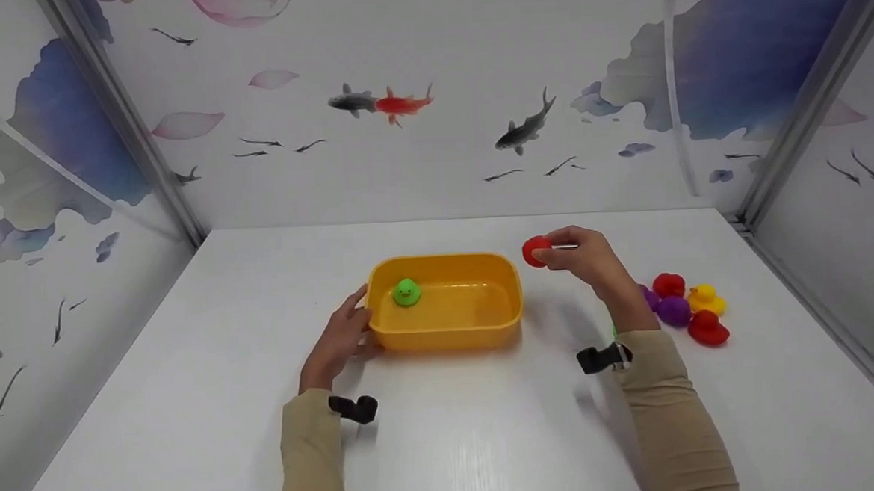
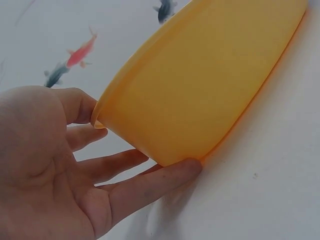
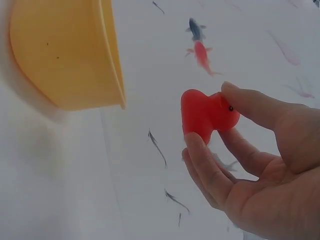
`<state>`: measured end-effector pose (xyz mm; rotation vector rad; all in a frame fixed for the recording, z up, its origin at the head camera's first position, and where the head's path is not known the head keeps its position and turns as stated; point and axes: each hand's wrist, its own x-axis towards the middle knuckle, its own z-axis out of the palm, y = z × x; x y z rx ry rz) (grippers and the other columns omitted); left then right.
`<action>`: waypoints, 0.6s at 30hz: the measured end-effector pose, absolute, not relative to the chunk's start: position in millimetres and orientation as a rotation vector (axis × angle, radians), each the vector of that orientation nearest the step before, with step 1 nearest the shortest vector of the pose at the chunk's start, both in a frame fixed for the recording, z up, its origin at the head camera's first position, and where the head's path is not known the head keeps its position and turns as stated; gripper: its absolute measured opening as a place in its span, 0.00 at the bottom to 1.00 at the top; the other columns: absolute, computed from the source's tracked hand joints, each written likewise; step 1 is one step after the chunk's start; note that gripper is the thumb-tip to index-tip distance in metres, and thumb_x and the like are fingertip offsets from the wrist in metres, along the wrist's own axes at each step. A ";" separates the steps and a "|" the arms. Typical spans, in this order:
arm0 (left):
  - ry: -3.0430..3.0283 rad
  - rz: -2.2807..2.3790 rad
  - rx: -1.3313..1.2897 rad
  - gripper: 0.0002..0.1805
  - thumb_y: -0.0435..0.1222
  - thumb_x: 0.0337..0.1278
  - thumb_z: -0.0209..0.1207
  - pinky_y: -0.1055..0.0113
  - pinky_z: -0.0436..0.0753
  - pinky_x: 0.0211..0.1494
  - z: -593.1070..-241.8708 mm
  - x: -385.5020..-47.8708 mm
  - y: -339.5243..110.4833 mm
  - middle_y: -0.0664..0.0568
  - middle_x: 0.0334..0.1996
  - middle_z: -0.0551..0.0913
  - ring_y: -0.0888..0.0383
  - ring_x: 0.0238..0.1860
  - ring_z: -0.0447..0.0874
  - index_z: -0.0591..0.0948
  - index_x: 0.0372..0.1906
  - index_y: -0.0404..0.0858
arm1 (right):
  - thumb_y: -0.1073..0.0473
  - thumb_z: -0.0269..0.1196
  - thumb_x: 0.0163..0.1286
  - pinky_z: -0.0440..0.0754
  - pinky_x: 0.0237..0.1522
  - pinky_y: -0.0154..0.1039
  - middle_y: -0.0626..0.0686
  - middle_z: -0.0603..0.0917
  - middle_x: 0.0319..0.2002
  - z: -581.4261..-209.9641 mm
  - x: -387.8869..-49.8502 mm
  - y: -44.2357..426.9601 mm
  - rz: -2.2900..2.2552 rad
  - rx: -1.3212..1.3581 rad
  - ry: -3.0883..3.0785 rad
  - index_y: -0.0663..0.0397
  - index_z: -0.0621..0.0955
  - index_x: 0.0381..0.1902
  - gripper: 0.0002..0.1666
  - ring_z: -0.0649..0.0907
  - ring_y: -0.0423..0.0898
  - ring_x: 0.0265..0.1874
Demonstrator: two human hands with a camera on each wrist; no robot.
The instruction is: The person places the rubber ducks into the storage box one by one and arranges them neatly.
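A yellow plastic basin (image 1: 449, 340) stands on the table, a green toy duck (image 1: 406, 293) inside it near its left end. My left hand (image 1: 341, 336) holds the basin's left end; in the left wrist view its fingers are at the rim and end wall, the thumb (image 2: 160, 185) low along the side. Just past the basin's right rim, my right hand (image 1: 583, 256) pinches a red toy duck (image 3: 197, 115) in the air between thumb and fingers. The duck's black eye shows near the thumb in the right wrist view.
To the right, beside my right forearm, lies a cluster of toy ducks: red (image 1: 708, 328), purple (image 1: 673, 312) and yellow (image 1: 706, 300). A bit of green shows behind the right wrist. Printed panels (image 1: 433, 178) enclose the white table (image 1: 191, 408) at the back and sides.
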<state>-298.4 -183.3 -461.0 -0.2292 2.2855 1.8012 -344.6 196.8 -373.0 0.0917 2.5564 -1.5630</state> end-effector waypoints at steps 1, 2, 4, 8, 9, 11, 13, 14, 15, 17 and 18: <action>2.286 1.802 -0.231 0.32 0.44 0.76 0.42 0.56 0.86 0.60 -461.2 -298.3 -182.6 0.45 0.72 0.69 0.47 0.62 0.79 0.52 0.80 0.60 | 0.46 0.68 0.66 0.72 0.73 0.52 0.58 0.76 0.64 -370.9 -346.1 193.9 -1.565 0.072 2.554 0.54 0.74 0.65 0.34 0.80 0.56 0.60; 2.285 1.805 -0.238 0.32 0.44 0.76 0.42 0.56 0.86 0.59 -461.2 -298.3 -181.6 0.46 0.72 0.69 0.47 0.62 0.79 0.53 0.80 0.60 | 0.47 0.68 0.66 0.73 0.72 0.51 0.58 0.77 0.64 -368.3 -347.6 190.9 -1.569 0.058 2.552 0.54 0.74 0.64 0.33 0.80 0.56 0.60; 2.290 1.808 -0.238 0.32 0.44 0.76 0.43 0.56 0.86 0.59 -461.5 -298.3 -180.5 0.46 0.72 0.69 0.47 0.62 0.79 0.53 0.80 0.60 | 0.47 0.68 0.66 0.73 0.72 0.51 0.58 0.77 0.63 -362.4 -351.2 184.4 -1.572 0.034 2.551 0.54 0.74 0.63 0.32 0.81 0.56 0.59; 2.290 1.809 -0.239 0.32 0.45 0.75 0.43 0.57 0.86 0.58 -461.8 -298.1 -179.6 0.46 0.72 0.70 0.47 0.62 0.78 0.53 0.80 0.60 | 0.48 0.69 0.66 0.76 0.70 0.49 0.57 0.78 0.62 -351.3 -359.9 171.2 -1.582 -0.011 2.546 0.54 0.75 0.63 0.32 0.82 0.55 0.58; 2.289 1.811 -0.242 0.32 0.45 0.75 0.43 0.57 0.86 0.58 -461.7 -297.9 -179.6 0.46 0.71 0.70 0.48 0.62 0.78 0.53 0.80 0.60 | 0.48 0.69 0.66 0.77 0.69 0.48 0.57 0.78 0.62 -348.9 -361.7 167.8 -1.584 -0.026 2.542 0.54 0.75 0.63 0.31 0.82 0.55 0.57; 2.286 1.811 -0.254 0.32 0.45 0.75 0.44 0.57 0.86 0.58 -462.2 -297.6 -180.1 0.47 0.71 0.71 0.48 0.62 0.78 0.54 0.79 0.61 | 0.49 0.69 0.66 0.78 0.68 0.46 0.58 0.79 0.62 -345.2 -365.5 160.5 -1.590 -0.057 2.521 0.55 0.75 0.64 0.32 0.82 0.54 0.57; 2.286 1.808 -0.253 0.32 0.45 0.76 0.43 0.57 0.86 0.59 -462.5 -297.4 -180.8 0.47 0.71 0.71 0.48 0.63 0.78 0.54 0.79 0.61 | 0.50 0.69 0.67 0.80 0.66 0.44 0.59 0.79 0.62 -342.4 -368.5 152.5 -1.608 -0.079 2.491 0.56 0.75 0.63 0.31 0.82 0.54 0.57; 2.286 1.807 -0.250 0.32 0.45 0.76 0.43 0.56 0.86 0.60 -462.5 -297.5 -181.0 0.46 0.71 0.71 0.48 0.63 0.78 0.53 0.80 0.60 | 0.50 0.69 0.67 0.80 0.66 0.44 0.59 0.79 0.62 -341.3 -369.7 148.8 -1.614 -0.088 2.478 0.56 0.75 0.63 0.31 0.82 0.54 0.57; 2.288 1.803 -0.252 0.32 0.45 0.76 0.43 0.56 0.85 0.60 -462.4 -297.5 -181.1 0.47 0.71 0.71 0.48 0.63 0.78 0.53 0.80 0.60 | 0.50 0.68 0.67 0.80 0.66 0.44 0.58 0.79 0.62 -340.6 -371.0 144.9 -1.621 -0.094 2.466 0.56 0.75 0.63 0.31 0.82 0.54 0.57; 2.292 1.798 -0.254 0.32 0.46 0.76 0.43 0.57 0.85 0.61 -462.2 -297.9 -181.1 0.47 0.71 0.71 0.48 0.62 0.78 0.53 0.80 0.61 | 0.51 0.68 0.67 0.80 0.66 0.44 0.58 0.79 0.61 -340.1 -373.3 137.3 -1.637 -0.109 2.445 0.57 0.75 0.62 0.30 0.82 0.54 0.57; 2.295 1.794 -0.255 0.32 0.46 0.76 0.44 0.57 0.85 0.60 -462.0 -298.0 -181.0 0.47 0.71 0.71 0.49 0.62 0.78 0.53 0.80 0.61 | 0.51 0.69 0.67 0.80 0.66 0.44 0.58 0.80 0.61 -340.4 -374.2 133.6 -1.642 -0.112 2.439 0.56 0.75 0.61 0.29 0.82 0.54 0.57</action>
